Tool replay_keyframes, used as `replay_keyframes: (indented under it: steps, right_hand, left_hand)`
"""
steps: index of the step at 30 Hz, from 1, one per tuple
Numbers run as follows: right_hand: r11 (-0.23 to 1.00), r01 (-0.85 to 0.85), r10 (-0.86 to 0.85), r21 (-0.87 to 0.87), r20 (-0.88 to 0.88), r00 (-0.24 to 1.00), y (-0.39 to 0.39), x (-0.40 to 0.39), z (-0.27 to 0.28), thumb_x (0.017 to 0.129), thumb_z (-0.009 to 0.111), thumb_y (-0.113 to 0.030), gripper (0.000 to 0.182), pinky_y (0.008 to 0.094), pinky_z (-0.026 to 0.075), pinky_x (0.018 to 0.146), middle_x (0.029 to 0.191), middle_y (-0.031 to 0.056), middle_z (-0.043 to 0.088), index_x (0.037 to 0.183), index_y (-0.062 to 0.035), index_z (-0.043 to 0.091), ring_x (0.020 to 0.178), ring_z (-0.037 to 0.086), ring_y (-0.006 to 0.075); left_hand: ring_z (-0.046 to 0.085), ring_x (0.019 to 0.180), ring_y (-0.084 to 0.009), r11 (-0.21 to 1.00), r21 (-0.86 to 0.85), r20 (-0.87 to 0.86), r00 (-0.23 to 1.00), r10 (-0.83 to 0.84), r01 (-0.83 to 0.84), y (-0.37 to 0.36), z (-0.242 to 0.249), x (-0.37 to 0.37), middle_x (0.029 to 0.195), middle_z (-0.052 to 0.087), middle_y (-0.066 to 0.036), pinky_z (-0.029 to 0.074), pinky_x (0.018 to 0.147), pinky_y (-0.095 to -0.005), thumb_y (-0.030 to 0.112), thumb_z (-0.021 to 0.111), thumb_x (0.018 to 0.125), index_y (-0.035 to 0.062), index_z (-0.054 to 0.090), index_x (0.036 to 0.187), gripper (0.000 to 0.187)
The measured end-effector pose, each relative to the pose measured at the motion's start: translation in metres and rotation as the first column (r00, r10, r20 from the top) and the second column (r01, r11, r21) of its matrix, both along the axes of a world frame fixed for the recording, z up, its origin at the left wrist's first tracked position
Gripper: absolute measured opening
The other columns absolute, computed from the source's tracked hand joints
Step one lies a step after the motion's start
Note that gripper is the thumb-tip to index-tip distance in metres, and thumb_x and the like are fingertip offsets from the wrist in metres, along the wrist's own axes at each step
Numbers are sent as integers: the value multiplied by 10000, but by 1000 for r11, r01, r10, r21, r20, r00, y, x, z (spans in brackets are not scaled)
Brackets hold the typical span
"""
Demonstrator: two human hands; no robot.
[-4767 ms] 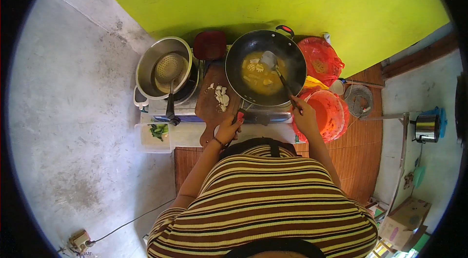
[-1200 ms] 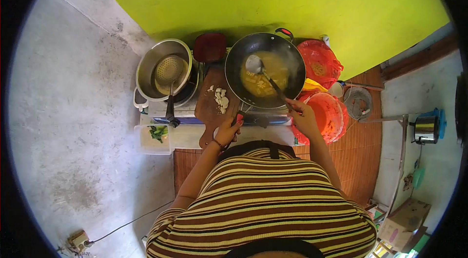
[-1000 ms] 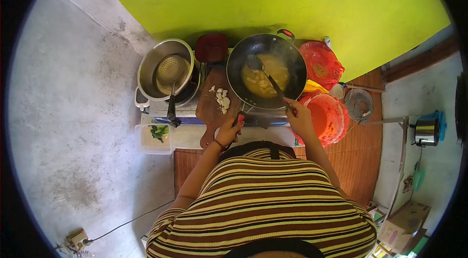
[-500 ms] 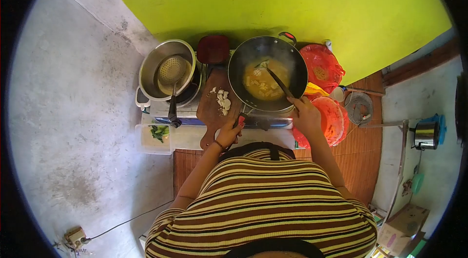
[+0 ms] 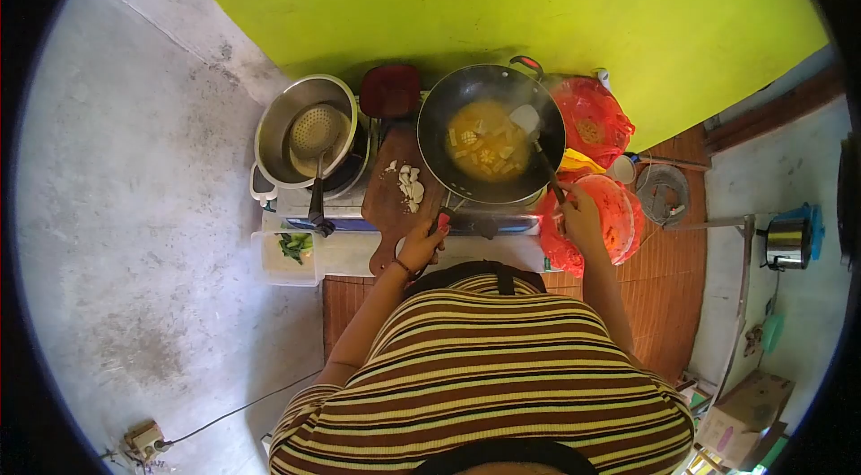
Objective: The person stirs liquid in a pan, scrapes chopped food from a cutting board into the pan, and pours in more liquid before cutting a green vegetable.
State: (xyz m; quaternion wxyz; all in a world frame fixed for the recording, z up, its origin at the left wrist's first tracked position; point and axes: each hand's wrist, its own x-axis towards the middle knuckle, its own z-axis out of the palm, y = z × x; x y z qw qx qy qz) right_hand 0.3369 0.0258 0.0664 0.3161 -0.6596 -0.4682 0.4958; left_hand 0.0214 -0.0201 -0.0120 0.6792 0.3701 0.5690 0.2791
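A black wok [image 5: 462,87] stands on the stove with orange-yellow broth and pale chunks of food [image 5: 486,150] in it. My left hand [image 5: 420,247] is closed round the wok's handle [image 5: 443,222], which points toward me. At the wok's right rim, my right hand [image 5: 578,217] grips the dark handle of a spatula [image 5: 526,120]. The spatula's pale blade is raised at the right side of the wok, over the broth's edge. Left of the wok, a wooden cutting board [image 5: 388,206] carries white sliced pieces [image 5: 410,188], perhaps garlic.
On the left burner sits a steel pot [image 5: 267,148] with a skimmer [image 5: 316,130] in it. A clear tub [image 5: 269,270] holds green leaves. Red plastic-lined containers [image 5: 599,116] stand right of the wok, with a red bowl [image 5: 390,91] behind the board.
My right hand has moved right and slightly down. The spatula blade has come up out of the broth toward the wok's right side. My left hand keeps its place.
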Motion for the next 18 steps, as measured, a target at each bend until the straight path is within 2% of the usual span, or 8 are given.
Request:
replay_keyframes:
  steps: [3, 6, 9, 12, 15, 18]
  right_hand:
    - [994, 18, -49, -111, -282, 958, 3, -7, 7, 851, 414, -24, 336, 225, 349, 334, 692, 92, 617, 1170, -32, 517, 367, 459, 107]
    - [988, 38, -94, -151, -389, 917, 3, -7, 6, 841, 427, -20, 348, 213, 335, 332, 678, 89, 616, 1180, -4, 504, 368, 456, 102]
    - [993, 17, -62, -116, -398, 915, -2, -9, 13, 840, 430, -17, 360, 217, 333, 328, 674, 82, 615, 1191, -10, 509, 370, 456, 96]
    - [999, -36, 31, -14, -290, 957, -6, -11, 19, 831, 438, -5, 376, 219, 333, 329, 678, 82, 617, 1197, -21, 523, 374, 454, 86]
    - [997, -36, 49, 66, -204, 978, -6, -7, 9, 832, 454, -5, 367, 242, 368, 345, 712, 102, 620, 1187, -34, 542, 389, 477, 101]
    - [963, 27, -36, 266, 31, 999, -4, -5, -15, 835, 465, -16, 345, 267, 405, 369, 741, 124, 613, 1169, -38, 551, 396, 504, 138]
  left_hand:
    - [464, 402, -98, 1000, -2, 19, 1000, 8, -8, -1, -4, -1, 629, 530, -23, 386, 379, -237, 277, 586, 886, 49, 539, 994, 257]
    - [462, 400, -102, 1000, 15, -13, 1000, 14, -14, -1, -5, 0, 630, 533, -28, 386, 378, -239, 282, 588, 886, 46, 540, 973, 255]
    - [463, 399, -105, 999, 31, -46, 999, 22, -21, -1, -5, 1, 629, 535, -31, 390, 380, -242, 290, 590, 884, 43, 541, 953, 261]
    - [474, 410, -107, 998, 55, -80, 997, 23, -19, -3, -9, 1, 630, 539, -34, 397, 387, -244, 307, 588, 883, 39, 543, 950, 280]
    - [493, 433, -109, 998, 65, -107, 994, 22, -15, -4, -7, 2, 633, 546, -37, 406, 399, -245, 328, 582, 884, 34, 542, 957, 306]
    - [509, 453, -112, 997, 73, -155, 988, 10, 1, -5, 6, 4, 638, 555, -42, 415, 409, -249, 344, 575, 886, 31, 539, 956, 323]
